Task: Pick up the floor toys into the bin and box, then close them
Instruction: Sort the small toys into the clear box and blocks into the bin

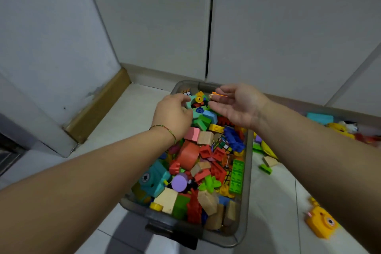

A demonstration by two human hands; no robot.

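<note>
2 bare forearms reach forward from the bottom corners, the left one wearing a thin thread bracelet [165,129] at the wrist. Between them, on the pale tiled floor [127,113], stands the grey translucent bin [248,171], its top uncovered and heaped to the rim with toys, a black latch [171,233] on its near end. The left hand [173,115] hangs back-up over the far end of the bin, fingers curled down onto a teal toy [189,102]; I cannot tell whether it grips it. The right hand [237,105] is beside it over the same end, palm turned inward and fingers relaxed, with a small orange piece [219,94] at its fingertips; whether the fingers touch it is unclear. In the heap lie a teal toy camera [153,179], a purple cylinder [179,182], a red-orange round block [188,154], a pink block [192,133], a puzzle cube [221,143], a green studded plate [237,177] and a wooden block [166,200]. To the right of the bin, on the floor, lie a small green brick [265,168], a wooden wedge [270,161], a yellow toy camera [322,221] and, farther back, a teal block [319,118]. White cabinet doors [165,27] rise behind.
</note>
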